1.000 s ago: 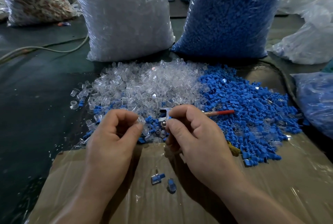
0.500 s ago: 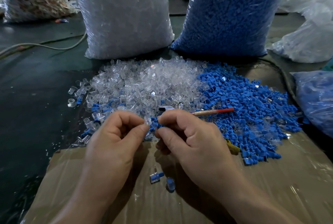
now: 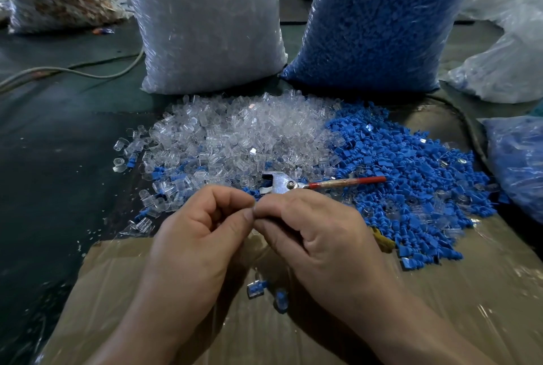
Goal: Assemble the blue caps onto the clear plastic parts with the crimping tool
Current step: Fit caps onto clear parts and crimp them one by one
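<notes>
clear parts lie heaped on the tabletop. the left hand is curled, thumb against forefinger, its tips now touching those of the right hand. the gap that showed a clear piece half a second ago has closed, so i cannot tell what it pinches. the right hand grips the crimping tool, its metal head now more exposed above the fingers, its red handle lying rightward over the heap of blue caps.
</notes>
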{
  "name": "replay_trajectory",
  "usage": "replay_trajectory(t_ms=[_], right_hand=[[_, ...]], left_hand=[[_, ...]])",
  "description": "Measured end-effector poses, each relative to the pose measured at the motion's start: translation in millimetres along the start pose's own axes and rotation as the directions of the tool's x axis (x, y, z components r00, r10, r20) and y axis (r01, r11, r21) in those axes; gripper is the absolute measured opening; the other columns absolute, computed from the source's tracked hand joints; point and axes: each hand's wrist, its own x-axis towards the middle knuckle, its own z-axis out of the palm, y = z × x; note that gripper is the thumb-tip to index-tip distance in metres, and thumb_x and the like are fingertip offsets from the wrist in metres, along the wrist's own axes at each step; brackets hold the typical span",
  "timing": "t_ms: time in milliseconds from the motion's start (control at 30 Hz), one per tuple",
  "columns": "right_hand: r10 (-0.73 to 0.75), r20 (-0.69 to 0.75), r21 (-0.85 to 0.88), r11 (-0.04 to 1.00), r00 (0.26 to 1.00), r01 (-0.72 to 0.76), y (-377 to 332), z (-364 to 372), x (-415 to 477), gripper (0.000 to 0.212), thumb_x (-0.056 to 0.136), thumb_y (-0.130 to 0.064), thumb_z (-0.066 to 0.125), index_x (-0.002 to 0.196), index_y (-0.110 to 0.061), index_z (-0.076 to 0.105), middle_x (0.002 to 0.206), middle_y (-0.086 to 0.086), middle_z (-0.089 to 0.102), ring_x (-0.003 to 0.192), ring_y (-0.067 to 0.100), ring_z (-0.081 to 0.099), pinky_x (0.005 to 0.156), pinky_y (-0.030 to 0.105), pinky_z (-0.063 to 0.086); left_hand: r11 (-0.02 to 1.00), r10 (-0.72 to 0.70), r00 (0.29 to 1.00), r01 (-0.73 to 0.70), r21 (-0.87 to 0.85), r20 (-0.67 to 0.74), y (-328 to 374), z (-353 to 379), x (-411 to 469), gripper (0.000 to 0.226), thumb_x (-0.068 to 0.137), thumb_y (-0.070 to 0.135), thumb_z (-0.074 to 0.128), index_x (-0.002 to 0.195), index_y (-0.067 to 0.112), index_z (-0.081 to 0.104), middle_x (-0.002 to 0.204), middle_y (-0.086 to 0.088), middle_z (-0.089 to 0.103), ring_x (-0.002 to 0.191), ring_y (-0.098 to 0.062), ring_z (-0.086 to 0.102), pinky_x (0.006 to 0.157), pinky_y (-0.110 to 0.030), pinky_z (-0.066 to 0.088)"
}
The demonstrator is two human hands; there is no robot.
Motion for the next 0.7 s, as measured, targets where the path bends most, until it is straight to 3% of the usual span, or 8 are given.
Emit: replay_trajectory(t_ms=[67,133,300,400,467,533,633,700], right_hand=[[-0.017,-0.005,-0.021,1.000,1.000,0.017,0.3,-0.5,-0.5,0.018,0.096,-0.026,0.056,0.106,-0.019,0.070,0.098,-0.006,0.068,0.090,0.008,0.064,0.077,0.029,0.051],[-0.026,0.016,-0.051,0.998,1.000,0.026,0.0,-0.8,-0.5,0.022,0.098,-0.027,0.051,0.109,-0.017,0.068,0.099,-0.005,0.067,0.090,0.010,0.064,0.076,0.030,0.051],[0.044,0.035,-0.088,0.995,0.998,-0.041,-2.9,-3.4,-0.5,0.024,0.098,-0.032,0.049,0.109,-0.022,0.067,0.098,-0.010,0.068,0.089,0.003,0.061,0.079,0.015,0.046],[0.085,0.034,-0.104,0.991,0.996,-0.081,-3.4,-5.4,0.4,0.021,0.096,-0.036,0.049,0.101,-0.025,0.066,0.091,-0.013,0.066,0.084,0.002,0.059,0.074,0.021,0.045],[0.065,0.018,-0.104,0.993,0.998,-0.063,-4.1,-5.6,0.7,0.021,0.096,-0.036,0.050,0.098,-0.023,0.066,0.088,-0.013,0.065,0.082,0.003,0.058,0.072,0.024,0.045],[0.022,0.004,-0.093,0.995,1.000,-0.021,-5.4,-4.2,-0.1,0.018,0.097,-0.032,0.052,0.100,-0.020,0.066,0.090,-0.010,0.065,0.084,0.004,0.059,0.072,0.025,0.046],[-0.010,0.021,-0.106,0.994,1.000,0.012,-4.7,-0.9,-1.8,0.020,0.098,-0.025,0.051,0.108,-0.017,0.067,0.097,-0.005,0.066,0.087,0.012,0.062,0.073,0.031,0.050],[-0.016,0.031,-0.144,0.989,0.999,0.021,-2.4,-0.5,-2.2,0.023,0.097,-0.023,0.050,0.112,-0.017,0.067,0.099,-0.004,0.066,0.087,0.015,0.063,0.070,0.037,0.052]], left_hand=[[0.993,-0.051,0.999,0.052,-0.106,0.005,3.5,2.2,-0.2,0.031,0.060,0.036,0.082,0.085,0.020,0.075,0.062,-0.007,0.064,0.049,-0.016,0.051,0.044,-0.024,0.044],[0.987,-0.079,0.997,0.077,-0.140,-0.004,6.2,3.3,-0.2,0.030,0.058,0.036,0.075,0.084,0.020,0.075,0.061,-0.009,0.061,0.047,-0.014,0.048,0.040,-0.022,0.039],[0.998,-0.035,0.999,0.034,-0.056,-0.008,6.8,2.5,-1.3,0.030,0.060,0.041,0.077,0.086,0.026,0.075,0.075,-0.015,0.070,0.061,-0.020,0.058,0.058,-0.035,0.047],[1.000,-0.008,1.000,0.009,0.021,-0.029,2.9,1.7,-1.3,0.026,0.067,0.036,0.090,0.088,0.030,0.074,0.077,-0.009,0.072,0.065,-0.028,0.062,0.065,-0.050,0.052],[0.997,0.011,0.999,-0.007,0.080,-0.043,0.2,1.2,-0.6,0.018,0.072,0.035,0.075,0.090,0.032,0.074,0.078,-0.005,0.073,0.070,-0.038,0.065,0.069,-0.056,0.055],[0.994,0.021,0.999,-0.016,0.112,-0.043,-0.1,1.7,-0.3,0.018,0.073,0.036,0.073,0.090,0.032,0.073,0.077,-0.003,0.072,0.068,-0.033,0.065,0.065,-0.051,0.054],[0.996,0.015,1.000,-0.014,0.087,-0.020,2.4,1.9,-0.4,0.018,0.073,0.038,0.083,0.088,0.031,0.073,0.070,0.000,0.070,0.056,-0.015,0.055,0.055,-0.031,0.043],[0.997,0.001,1.000,-0.001,0.076,-0.004,3.5,2.0,-0.5,0.020,0.073,0.039,0.084,0.087,0.031,0.074,0.070,-0.001,0.070,0.056,-0.013,0.056,0.053,-0.029,0.044]])
